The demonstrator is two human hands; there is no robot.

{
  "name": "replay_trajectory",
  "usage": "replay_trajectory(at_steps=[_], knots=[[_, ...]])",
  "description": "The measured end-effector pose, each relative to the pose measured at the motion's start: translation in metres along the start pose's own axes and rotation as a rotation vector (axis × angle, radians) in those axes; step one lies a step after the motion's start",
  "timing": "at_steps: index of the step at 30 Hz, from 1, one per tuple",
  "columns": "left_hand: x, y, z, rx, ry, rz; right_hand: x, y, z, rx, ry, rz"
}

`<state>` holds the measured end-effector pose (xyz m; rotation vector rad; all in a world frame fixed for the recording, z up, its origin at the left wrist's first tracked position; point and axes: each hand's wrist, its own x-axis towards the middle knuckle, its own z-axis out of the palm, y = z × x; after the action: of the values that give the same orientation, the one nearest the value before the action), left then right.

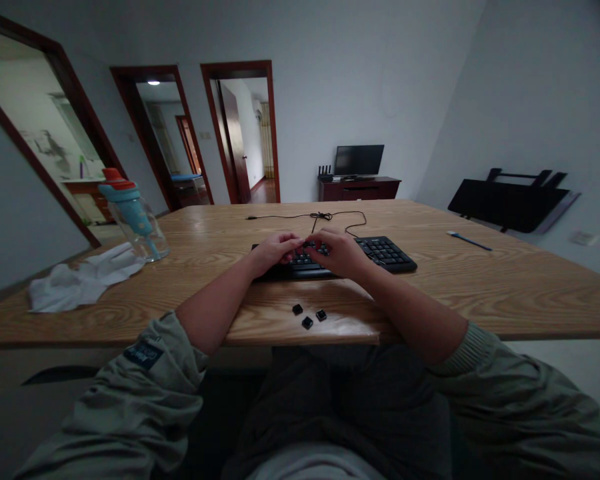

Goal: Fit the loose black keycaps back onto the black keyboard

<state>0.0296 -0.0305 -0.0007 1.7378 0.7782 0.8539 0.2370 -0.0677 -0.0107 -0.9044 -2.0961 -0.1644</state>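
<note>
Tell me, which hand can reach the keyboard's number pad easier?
Right, probably. The right hand rests on the keyboard just beside the number pad. The left hand sits farther away, with the right hand in between.

Nothing here is legible. The dark patch (144,353) on the left sleeve carries pale lettering, too blurred to make out. The key legends on the keyboard (386,254) are too small to read.
</note>
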Motion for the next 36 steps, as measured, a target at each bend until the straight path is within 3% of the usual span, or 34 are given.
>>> replay_trajectory(at_steps=[7, 16, 22, 30, 36], knots=[[-0.0024, 0.0019, 0.0045, 0.057, 0.096, 0.159, 0.002, -0.0043, 0.0002, 0.062, 0.051, 0.165], [-0.0006, 0.0005, 0.0008, 0.191, 0.147, 0.286, 0.0008, -0.0051, -0.0007, 0.106, 0.008, 0.105], [-0.0032, 0.0056, 0.0026, 0.233, 0.127, 0.283, 0.0016, -0.0062, -0.002, 0.164, 0.001, 0.085], [-0.0031, 0.0046, 0.0023, 0.156, 0.076, 0.264, 0.002, -0.0033, 0.0005, 0.313, 0.02, 0.191], [-0.0019, 0.0021, 0.0017, 0.243, 0.14, 0.288, 0.0022, 0.0015, 0.0026, 0.428, 0.017, 0.249]])
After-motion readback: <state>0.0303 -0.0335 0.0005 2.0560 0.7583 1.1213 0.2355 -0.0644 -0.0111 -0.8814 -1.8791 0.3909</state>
